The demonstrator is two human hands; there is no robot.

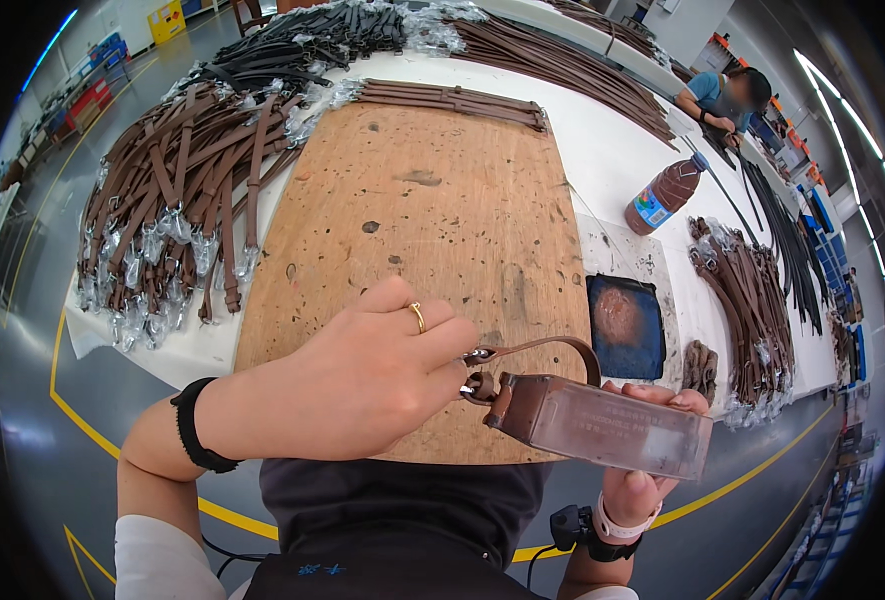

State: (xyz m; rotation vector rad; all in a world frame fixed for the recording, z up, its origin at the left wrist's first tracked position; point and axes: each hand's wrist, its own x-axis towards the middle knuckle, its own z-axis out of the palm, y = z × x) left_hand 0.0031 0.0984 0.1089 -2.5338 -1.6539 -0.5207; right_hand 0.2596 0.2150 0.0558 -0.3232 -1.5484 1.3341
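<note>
Over the near edge of the wooden board, my left hand (388, 372) is closed at the metal-fitted end of a brown leather strap (553, 345); its fingertips are partly hidden. From silver metal fittings (478, 386) by these fingers, the strap arches over to the right, behind a clear rectangular block (623, 425) with brown staining along its edges. My right hand (631, 492) is wrapped round the block's right end, thumb below and fingers above. The block's left end meets the strap near the fittings; whether it presses on the leather, I cannot tell.
A stained wooden board (413, 200) lies on the white table. Brown straps (178, 190) heap at left, black straps (313, 45) behind, more brown straps (748, 310) at right. A bottle of brown liquid (666, 193) and a dark stained pad (626, 325) stand right. A co-worker (728, 100) sits beyond.
</note>
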